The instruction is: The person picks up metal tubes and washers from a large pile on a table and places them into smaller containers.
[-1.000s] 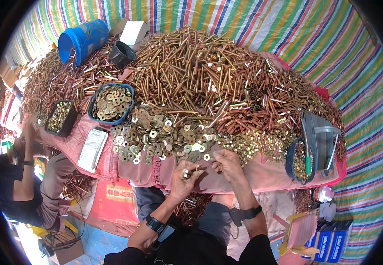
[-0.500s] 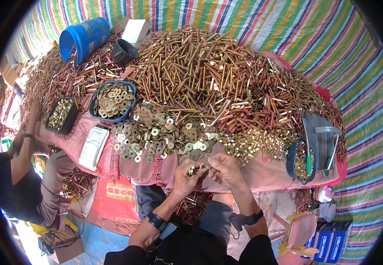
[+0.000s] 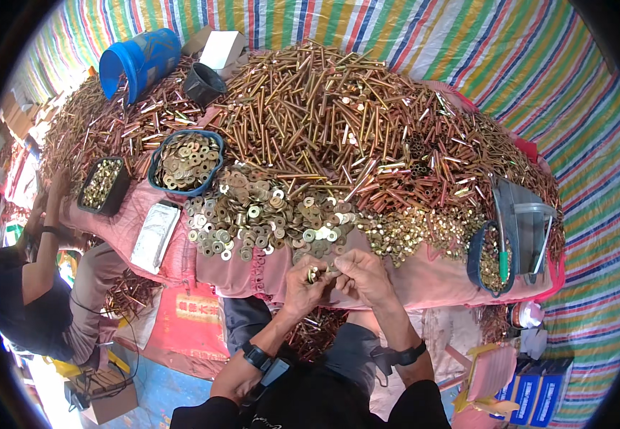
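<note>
Just on the near side of the washer heap (image 3: pixel 274 211), small metal pieces (image 3: pixel 313 274) are cradled in the left hand (image 3: pixel 301 289), its fingers curled, presumably so none are dropped. The right hand's (image 3: pixel 366 280) fingertips are pressed together; anything pinched there cannot be told. The pieces are seen as shiny, brass-yellow

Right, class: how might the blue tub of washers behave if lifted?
The blue tub would probably feel heavy for its size, being full of metal-looking washers. Tilted, it may spill, since they lie loose and uncovered.
</note>
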The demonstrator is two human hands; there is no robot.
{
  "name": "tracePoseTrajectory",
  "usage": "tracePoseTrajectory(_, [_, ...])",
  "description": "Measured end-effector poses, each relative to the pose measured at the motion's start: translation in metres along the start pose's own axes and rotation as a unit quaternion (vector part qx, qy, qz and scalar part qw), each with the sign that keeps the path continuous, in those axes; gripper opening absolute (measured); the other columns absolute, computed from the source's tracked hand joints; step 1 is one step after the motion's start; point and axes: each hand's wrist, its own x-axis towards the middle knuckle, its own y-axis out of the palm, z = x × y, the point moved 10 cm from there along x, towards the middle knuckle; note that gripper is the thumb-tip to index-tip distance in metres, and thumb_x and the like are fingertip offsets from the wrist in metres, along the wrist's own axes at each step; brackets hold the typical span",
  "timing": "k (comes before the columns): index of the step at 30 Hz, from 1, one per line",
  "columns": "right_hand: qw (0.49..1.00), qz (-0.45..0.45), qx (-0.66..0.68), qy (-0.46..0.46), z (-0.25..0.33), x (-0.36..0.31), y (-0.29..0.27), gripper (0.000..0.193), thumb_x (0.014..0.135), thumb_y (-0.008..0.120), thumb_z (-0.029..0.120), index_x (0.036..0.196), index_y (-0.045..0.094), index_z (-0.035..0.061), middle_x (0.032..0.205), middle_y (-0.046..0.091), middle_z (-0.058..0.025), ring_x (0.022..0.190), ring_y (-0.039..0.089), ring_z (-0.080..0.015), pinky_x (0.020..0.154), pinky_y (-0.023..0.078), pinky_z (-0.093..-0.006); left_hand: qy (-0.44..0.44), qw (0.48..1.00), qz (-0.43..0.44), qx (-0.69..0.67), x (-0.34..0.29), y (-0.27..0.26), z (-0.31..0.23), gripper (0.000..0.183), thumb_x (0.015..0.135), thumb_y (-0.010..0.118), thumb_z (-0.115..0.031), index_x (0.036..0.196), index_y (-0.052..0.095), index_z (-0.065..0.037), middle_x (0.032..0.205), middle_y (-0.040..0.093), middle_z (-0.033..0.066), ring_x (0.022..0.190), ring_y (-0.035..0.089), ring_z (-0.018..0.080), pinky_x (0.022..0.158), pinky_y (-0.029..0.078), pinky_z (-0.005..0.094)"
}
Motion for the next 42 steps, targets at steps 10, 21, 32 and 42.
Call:
tracePoseTrajectory(10, [0.999,-0.023,-0.045,-0.018,0.006,-0.003,0.008,0.028,0.102,0.074,0.026,0.106,0.068,-0.0008,0.087,0.076,-0.0085,0.063,0.067,-0.0085,0.054,0.053,-0.0216,-0.012,1.0,0.003,0.003,0.0,0.001,0.0,0.008,0.094,0.079,0.0,0.099,0.074,-0.001,0.092,0.064,0.003,0.084,0.061,0.0131,0.074,0.05,0.0287])
tracePoseTrajectory(21, [0.799,-0.246,-0.485,-0.256,0.075,0.001,-0.04,0.016,0.097,0.073,0.011,0.106,0.072,-0.0017,0.089,0.072,-0.0115,0.069,0.066,-0.0182,0.065,0.052,-0.0347,0.015,1.0,0.018,0.014,-0.001,0.004,0.001,0.02,0.091,0.077,0.0,0.112,0.076,-0.002,0.102,0.071,0.009,0.094,0.069,0.021,0.082,0.056,0.0326])
tracePoseTrajectory(32, [0.63,-0.157,-0.716,-0.255,0.104,0.083,-0.023,0.036,0.091,0.062,0.002,0.125,0.069,0.0102,0.095,0.06,-0.0232,0.081,0.065,-0.0429,0.07,0.049,-0.0536,0.0,1.0,0.022,-0.003,-0.005,0.007,0.003,0.029,0.096,0.068,0.0,0.124,0.073,0.003,0.103,0.076,0.0131,0.099,0.074,0.0239,0.09,0.059,0.0347])
tracePoseTrajectory(42, [0.675,-0.16,-0.563,-0.449,0.147,0.058,-0.009,0.016,0.092,0.077,0.005,0.107,0.072,0.0032,0.09,0.066,-0.0135,0.069,0.067,-0.0256,0.063,0.055,-0.0369,-0.011,0.999,0.03,0.001,-0.007,0.007,0.008,0.028,0.095,0.065,0.002,0.121,0.074,0.001,0.101,0.076,0.0126,0.093,0.074,0.0225,0.084,0.058,0.0346])
